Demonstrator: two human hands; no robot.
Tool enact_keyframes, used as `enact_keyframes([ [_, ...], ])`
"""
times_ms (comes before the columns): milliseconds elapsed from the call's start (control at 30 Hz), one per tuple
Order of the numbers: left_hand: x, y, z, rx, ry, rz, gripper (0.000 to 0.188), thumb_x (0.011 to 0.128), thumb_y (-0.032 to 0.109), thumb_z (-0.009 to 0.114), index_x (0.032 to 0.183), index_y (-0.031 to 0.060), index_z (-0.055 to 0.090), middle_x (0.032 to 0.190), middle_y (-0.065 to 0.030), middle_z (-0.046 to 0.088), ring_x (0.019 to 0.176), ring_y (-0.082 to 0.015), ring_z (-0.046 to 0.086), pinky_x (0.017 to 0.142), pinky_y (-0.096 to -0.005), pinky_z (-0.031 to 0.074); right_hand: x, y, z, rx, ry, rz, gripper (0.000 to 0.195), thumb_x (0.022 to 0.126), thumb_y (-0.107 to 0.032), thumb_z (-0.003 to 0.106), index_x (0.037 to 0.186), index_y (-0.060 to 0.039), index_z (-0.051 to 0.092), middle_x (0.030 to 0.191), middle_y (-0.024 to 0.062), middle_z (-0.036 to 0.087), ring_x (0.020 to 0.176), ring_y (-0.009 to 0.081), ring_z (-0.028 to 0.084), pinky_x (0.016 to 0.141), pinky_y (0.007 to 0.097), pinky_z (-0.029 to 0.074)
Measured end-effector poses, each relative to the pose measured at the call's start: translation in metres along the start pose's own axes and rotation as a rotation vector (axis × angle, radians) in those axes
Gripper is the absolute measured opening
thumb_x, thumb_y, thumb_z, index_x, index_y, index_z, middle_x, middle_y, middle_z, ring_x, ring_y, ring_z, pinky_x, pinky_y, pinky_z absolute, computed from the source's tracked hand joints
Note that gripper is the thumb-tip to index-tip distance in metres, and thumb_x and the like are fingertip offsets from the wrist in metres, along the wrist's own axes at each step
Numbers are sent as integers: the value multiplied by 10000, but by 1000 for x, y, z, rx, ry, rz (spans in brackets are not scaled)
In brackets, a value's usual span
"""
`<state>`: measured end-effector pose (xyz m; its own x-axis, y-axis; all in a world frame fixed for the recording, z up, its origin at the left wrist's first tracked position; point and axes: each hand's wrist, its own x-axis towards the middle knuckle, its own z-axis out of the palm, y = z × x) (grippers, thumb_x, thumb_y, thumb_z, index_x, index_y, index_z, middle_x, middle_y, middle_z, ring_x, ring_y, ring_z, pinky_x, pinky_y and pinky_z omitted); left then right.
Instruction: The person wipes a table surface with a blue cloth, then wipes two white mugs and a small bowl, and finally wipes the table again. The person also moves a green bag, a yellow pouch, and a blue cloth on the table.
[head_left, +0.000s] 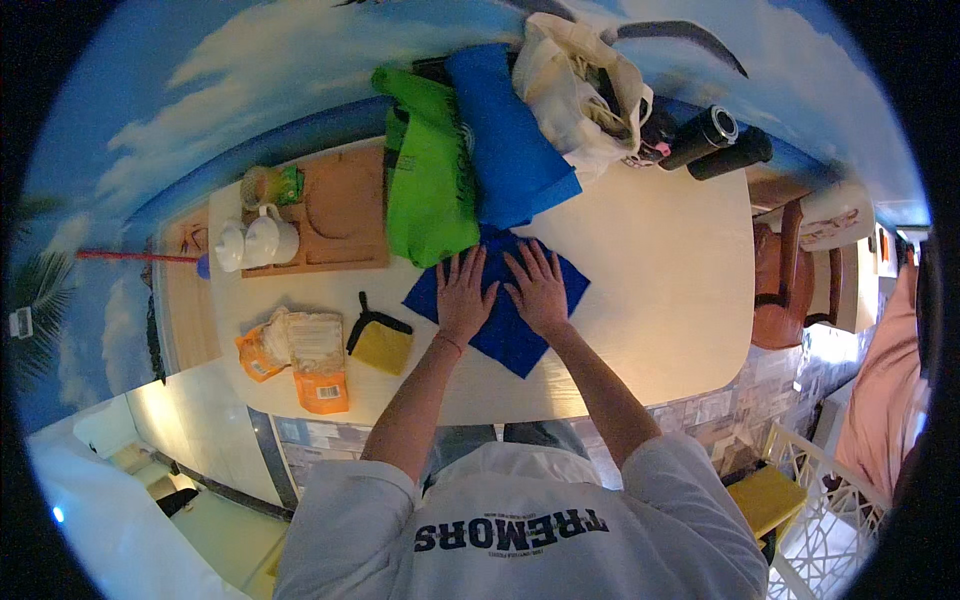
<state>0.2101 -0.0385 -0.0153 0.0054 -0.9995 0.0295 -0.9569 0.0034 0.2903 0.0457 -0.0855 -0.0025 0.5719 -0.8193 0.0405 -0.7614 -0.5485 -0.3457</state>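
Observation:
A dark blue cloth (517, 330) lies on the pale wooden table, set cornerwise with one point towards me. Both palms press down on it. My left hand (463, 294) is spread over its left half, close to the near end of a green fabric bag (431, 187). On the right half rests my right hand (538, 291), fingers pointing away from me. The two thumbs are a short way apart, with cloth between them. The cloth's far corner is partly hidden near the bag and a bright blue folded fabric piece (517, 142).
Left of my hands are a small yellow cloth pouch (382, 347) with black trim, orange packets (322, 386), and a wooden tray (345, 255) beside a white lidded pot (271, 236). A cream tote bag (566, 90) and black bottles (701, 139) stand at the back. Wooden chairs (784, 277) are right.

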Motion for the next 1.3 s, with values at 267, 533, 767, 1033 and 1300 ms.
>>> enact_keyframes([
  [267, -157, 80, 17, 12, -328, -132, 680, 913, 370, 484, 1436, -27, 308, 1557, -199, 157, 1439, -402, 98, 1105, -646, 48, -145, -29, 0, -22, -376, -110, 556, 900, -267, 505, 1428, -134, 395, 1536, 58, 291, 1422, 245, 247, 1144, 517, 174],
  [533, -44, 79, 8, -67, -189, -1, 849, 835, 460, 617, 1452, -7, 268, 1548, -162, 220, 1436, -365, 164, 1129, -588, 98, -135, 6, -12, 8, -125, 258, 562, 911, -348, 541, 1436, -224, 384, 1534, 56, 287, 1403, 278, 277, 1104, 583, 208],
  [767, 51, 120, 51, 98, 89, -124, 702, 944, 441, 457, 1467, 15, 264, 1553, -184, 190, 1425, -443, 119, 1114, -616, 90, -24, 81, -16, 71, 169, 159, 427, 912, -274, 510, 1321, -154, 530, 1464, 66, 410, 1403, 259, 290, 1132, 517, 196],
  [1033, 149, 230, 63, 35, -14, 465, 618, 864, 522, 564, 1416, 273, 442, 1535, -86, 285, 1403, -442, 191, 1057, -693, 134, -117, 194, -78, -121, 324, 671, 509, 926, -374, 527, 1397, -196, 445, 1505, 108, 338, 1390, 303, 305, 1112, 555, 216],
  [1300, 77, 352, 100, -146, -148, 827, 558, 871, 463, 549, 1391, 275, 470, 1535, -99, 283, 1397, -446, 200, 1058, -704, 105, -247, 232, -79, -292, 450, 1069, 481, 931, -300, 534, 1380, -139, 470, 1497, 94, 360, 1393, 308, 301, 1110, 571, 189],
])
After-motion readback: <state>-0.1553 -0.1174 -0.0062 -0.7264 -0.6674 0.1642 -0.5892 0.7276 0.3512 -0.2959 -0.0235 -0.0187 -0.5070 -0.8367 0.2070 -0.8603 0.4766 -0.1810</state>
